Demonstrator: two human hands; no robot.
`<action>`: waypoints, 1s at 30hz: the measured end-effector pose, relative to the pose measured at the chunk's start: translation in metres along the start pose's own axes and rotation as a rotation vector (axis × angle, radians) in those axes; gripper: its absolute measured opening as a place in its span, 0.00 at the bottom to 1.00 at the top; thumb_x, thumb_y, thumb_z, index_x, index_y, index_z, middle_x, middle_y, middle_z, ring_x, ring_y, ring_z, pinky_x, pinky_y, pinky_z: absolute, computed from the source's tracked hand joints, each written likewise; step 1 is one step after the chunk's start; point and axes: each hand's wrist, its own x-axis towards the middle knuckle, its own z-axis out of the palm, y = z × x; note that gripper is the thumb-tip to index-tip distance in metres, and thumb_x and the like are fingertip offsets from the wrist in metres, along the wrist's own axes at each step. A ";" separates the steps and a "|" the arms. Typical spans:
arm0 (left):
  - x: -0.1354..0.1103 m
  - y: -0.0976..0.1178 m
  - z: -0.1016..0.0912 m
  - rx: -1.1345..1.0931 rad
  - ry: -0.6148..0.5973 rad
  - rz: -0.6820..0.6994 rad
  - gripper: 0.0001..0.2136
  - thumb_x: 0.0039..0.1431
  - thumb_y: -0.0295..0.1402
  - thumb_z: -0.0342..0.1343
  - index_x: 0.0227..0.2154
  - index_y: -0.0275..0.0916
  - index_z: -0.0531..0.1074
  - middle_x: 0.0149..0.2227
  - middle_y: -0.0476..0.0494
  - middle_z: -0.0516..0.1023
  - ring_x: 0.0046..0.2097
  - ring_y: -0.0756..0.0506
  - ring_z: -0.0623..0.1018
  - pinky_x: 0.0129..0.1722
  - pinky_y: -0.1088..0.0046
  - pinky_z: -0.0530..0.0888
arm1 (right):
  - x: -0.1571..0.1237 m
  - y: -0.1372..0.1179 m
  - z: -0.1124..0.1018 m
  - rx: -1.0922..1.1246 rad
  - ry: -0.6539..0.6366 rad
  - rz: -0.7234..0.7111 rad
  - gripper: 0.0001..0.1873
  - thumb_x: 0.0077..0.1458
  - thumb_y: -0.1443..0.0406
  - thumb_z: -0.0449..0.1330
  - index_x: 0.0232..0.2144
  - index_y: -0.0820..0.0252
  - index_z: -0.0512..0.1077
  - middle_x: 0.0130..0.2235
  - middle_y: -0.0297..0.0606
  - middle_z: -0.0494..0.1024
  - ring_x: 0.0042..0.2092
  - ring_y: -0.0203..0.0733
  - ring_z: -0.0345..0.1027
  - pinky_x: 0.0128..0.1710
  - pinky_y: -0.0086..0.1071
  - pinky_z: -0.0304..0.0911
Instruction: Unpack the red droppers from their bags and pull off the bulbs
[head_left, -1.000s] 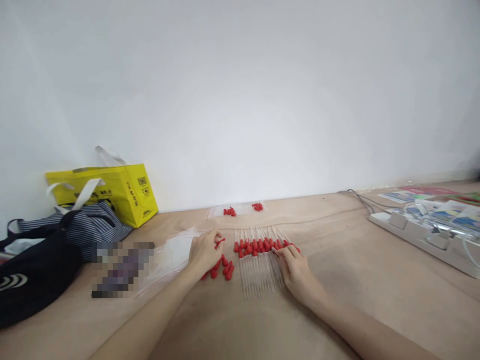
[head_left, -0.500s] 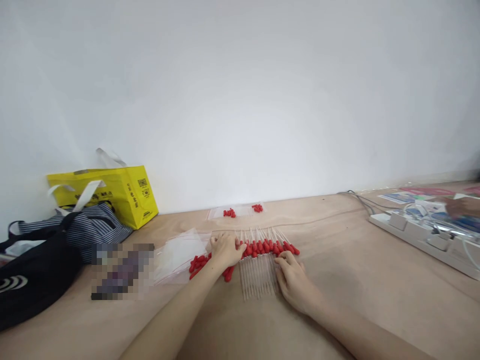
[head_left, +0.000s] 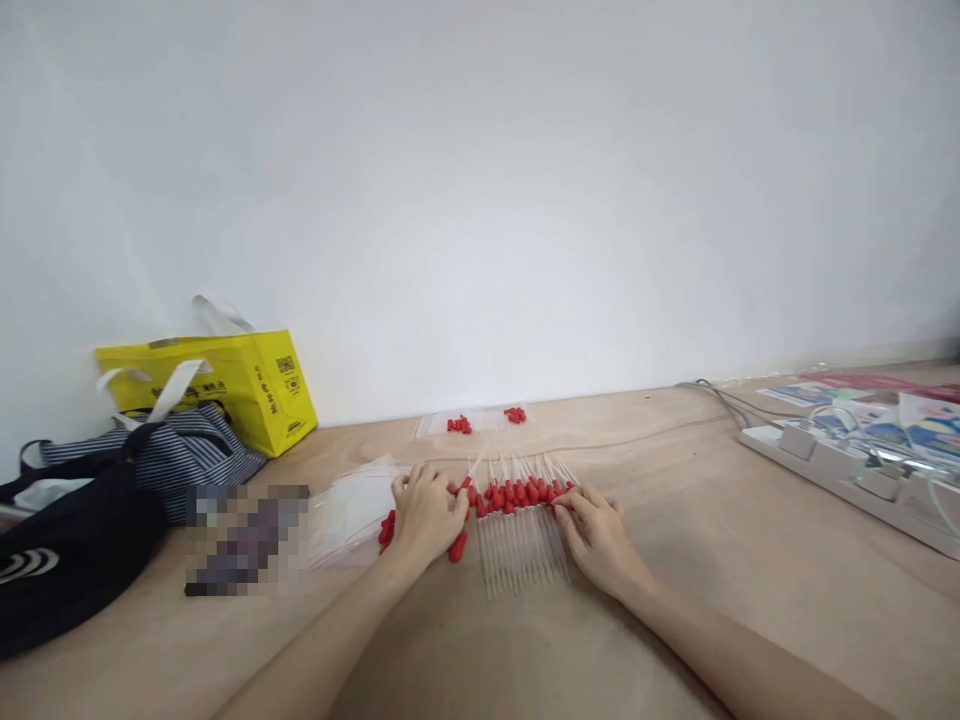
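Note:
A row of droppers with red rubber bulbs (head_left: 517, 492) lies in front of me, several thin clear tubes fanning out behind the bulbs. Parallel clear tubes (head_left: 521, 560) stretch from the row towards me. My left hand (head_left: 427, 510) is closed at the row's left end, its fingertips on a red-bulbed dropper (head_left: 465, 484) that slants away. Loose red bulbs (head_left: 457, 546) show beside and under that hand. At the right end, my right hand (head_left: 598, 532) is closed, thumb and fingers pinching at a red bulb mostly covered by them.
Clear zip bags (head_left: 352, 515) lie left of my left hand. Another bag with red bulbs (head_left: 487, 421) is by the wall. A yellow bag (head_left: 281, 400), striped bag (head_left: 195, 455) and black bag (head_left: 90, 550) stand left. A white power strip (head_left: 832, 480) with cables lies right.
My left hand has shifted left and towards me, with a slanted dropper now at its fingertips. My right hand has moved slightly up and right onto the row's end bulbs.

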 end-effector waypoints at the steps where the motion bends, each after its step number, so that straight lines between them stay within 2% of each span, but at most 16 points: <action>1: -0.009 -0.005 -0.004 -0.026 0.049 0.068 0.08 0.52 0.33 0.48 0.23 0.40 0.70 0.33 0.43 0.72 0.41 0.41 0.69 0.42 0.58 0.59 | 0.000 0.000 -0.001 0.010 0.016 -0.012 0.12 0.57 0.65 0.45 0.33 0.57 0.68 0.34 0.38 0.70 0.38 0.42 0.64 0.37 0.37 0.53; 5: -0.046 -0.018 -0.010 -0.153 0.086 0.381 0.06 0.54 0.31 0.48 0.26 0.41 0.69 0.31 0.46 0.71 0.38 0.45 0.70 0.41 0.62 0.58 | 0.000 -0.011 -0.006 0.017 0.051 -0.160 0.12 0.55 0.64 0.49 0.41 0.59 0.66 0.42 0.44 0.68 0.45 0.44 0.61 0.40 0.38 0.54; 8: -0.062 -0.017 -0.004 -0.221 0.100 0.510 0.05 0.54 0.29 0.48 0.28 0.41 0.68 0.30 0.48 0.71 0.37 0.47 0.69 0.42 0.64 0.56 | -0.001 -0.026 -0.010 -0.057 -0.019 -0.353 0.16 0.54 0.63 0.52 0.46 0.56 0.64 0.45 0.43 0.67 0.47 0.45 0.59 0.45 0.41 0.50; 10: -0.066 -0.013 0.002 -0.287 0.154 0.523 0.05 0.54 0.29 0.48 0.27 0.41 0.68 0.29 0.49 0.71 0.36 0.48 0.69 0.41 0.64 0.56 | -0.003 -0.033 -0.009 -0.087 -0.057 -0.464 0.15 0.53 0.62 0.54 0.45 0.54 0.65 0.42 0.40 0.71 0.45 0.44 0.60 0.46 0.42 0.46; 12: -0.067 -0.009 0.007 -0.352 0.214 0.516 0.06 0.55 0.31 0.48 0.26 0.40 0.68 0.29 0.49 0.71 0.34 0.48 0.69 0.40 0.65 0.56 | -0.004 -0.037 -0.005 -0.086 -0.058 -0.535 0.12 0.53 0.63 0.55 0.41 0.53 0.67 0.34 0.35 0.73 0.40 0.41 0.62 0.47 0.43 0.43; 16: -0.068 -0.003 0.009 -0.403 0.240 0.503 0.06 0.55 0.31 0.48 0.27 0.41 0.69 0.30 0.49 0.72 0.35 0.48 0.69 0.41 0.65 0.56 | -0.008 -0.038 0.005 -0.098 -0.004 -0.581 0.07 0.55 0.67 0.52 0.35 0.54 0.69 0.21 0.28 0.69 0.30 0.35 0.59 0.46 0.43 0.41; 20: -0.069 0.002 0.010 -0.401 0.235 0.542 0.07 0.57 0.34 0.48 0.33 0.44 0.70 0.29 0.51 0.74 0.36 0.48 0.70 0.45 0.64 0.53 | -0.011 -0.040 0.008 -0.086 0.026 -0.587 0.07 0.55 0.68 0.51 0.32 0.55 0.69 0.21 0.28 0.68 0.29 0.34 0.56 0.45 0.41 0.41; 24: -0.069 0.004 0.014 -0.365 0.284 0.545 0.11 0.60 0.35 0.45 0.26 0.43 0.70 0.21 0.54 0.72 0.30 0.49 0.68 0.45 0.63 0.51 | -0.013 -0.042 0.008 -0.069 0.002 -0.599 0.07 0.54 0.68 0.51 0.30 0.56 0.69 0.20 0.28 0.67 0.29 0.34 0.55 0.45 0.41 0.41; 30: -0.070 0.001 0.013 -0.328 0.304 0.546 0.15 0.61 0.36 0.43 0.22 0.40 0.69 0.20 0.52 0.71 0.28 0.49 0.67 0.41 0.64 0.53 | -0.012 -0.042 0.005 -0.083 -0.035 -0.606 0.07 0.53 0.69 0.50 0.27 0.57 0.67 0.19 0.28 0.66 0.28 0.34 0.54 0.45 0.41 0.40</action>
